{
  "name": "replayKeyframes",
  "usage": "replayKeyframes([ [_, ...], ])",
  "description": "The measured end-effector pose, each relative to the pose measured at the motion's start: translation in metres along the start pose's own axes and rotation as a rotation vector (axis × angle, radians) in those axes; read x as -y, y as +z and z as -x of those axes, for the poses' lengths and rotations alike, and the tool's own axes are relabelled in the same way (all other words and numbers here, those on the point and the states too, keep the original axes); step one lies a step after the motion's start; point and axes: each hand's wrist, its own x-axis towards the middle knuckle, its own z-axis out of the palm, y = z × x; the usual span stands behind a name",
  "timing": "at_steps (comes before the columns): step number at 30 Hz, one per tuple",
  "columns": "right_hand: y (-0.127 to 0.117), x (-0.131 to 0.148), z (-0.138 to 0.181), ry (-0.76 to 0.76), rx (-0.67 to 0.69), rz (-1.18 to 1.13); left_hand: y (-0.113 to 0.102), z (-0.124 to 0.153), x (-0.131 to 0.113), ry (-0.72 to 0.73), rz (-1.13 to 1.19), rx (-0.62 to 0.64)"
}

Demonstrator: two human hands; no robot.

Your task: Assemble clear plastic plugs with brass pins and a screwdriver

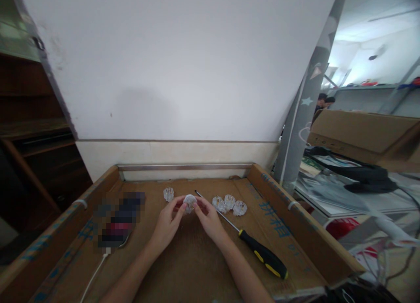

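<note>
Between both hands I hold a clear plastic plug [190, 203], a small rounded piece like the others lying about. My left hand [170, 217] grips its left side with thumb and fingers, and my right hand [208, 217] grips its right side. Fingertips cover part of it. Just left of my hands lies another clear plug [168, 194] with brass-coloured parts. To the right, three more are grouped: one plug [218, 203], a second plug [229, 201] and a third plug [240, 208]. A screwdriver [262, 253] with a black and yellow handle lies slantwise beside my right forearm.
A cardboard tray [295, 237] with raised walls surrounds the work. At left lies a blurred-out phone-like object [121, 222] with a white cable [93, 276]. A white wall [183, 75] stands behind. On the right are a cluttered table, an open carton [357, 128] and people far off.
</note>
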Motion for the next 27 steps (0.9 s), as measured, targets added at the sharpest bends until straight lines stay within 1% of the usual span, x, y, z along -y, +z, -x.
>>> replayKeyframes([
  [4,-0.0008,0.0025,0.0003,0.022,0.009,-0.005,0.0002,0.001,-0.0008,0.018,-0.029,-0.015],
  [9,-0.0023,0.0064,0.0013,0.025,0.004,0.022,-0.0007,0.0019,-0.0036,0.002,-0.025,0.001],
  [14,-0.0035,0.0078,0.0025,0.021,0.019,0.062,-0.0005,0.0018,-0.0052,-0.017,0.019,0.051],
  [20,-0.0047,0.0096,0.0028,-0.01,0.011,0.145,0.0013,0.0015,-0.0032,-0.038,0.066,0.061],
  [27,-0.0023,0.0093,0.0043,-0.071,-0.007,0.318,0.0034,0.0018,0.0006,0.026,0.039,0.069],
])
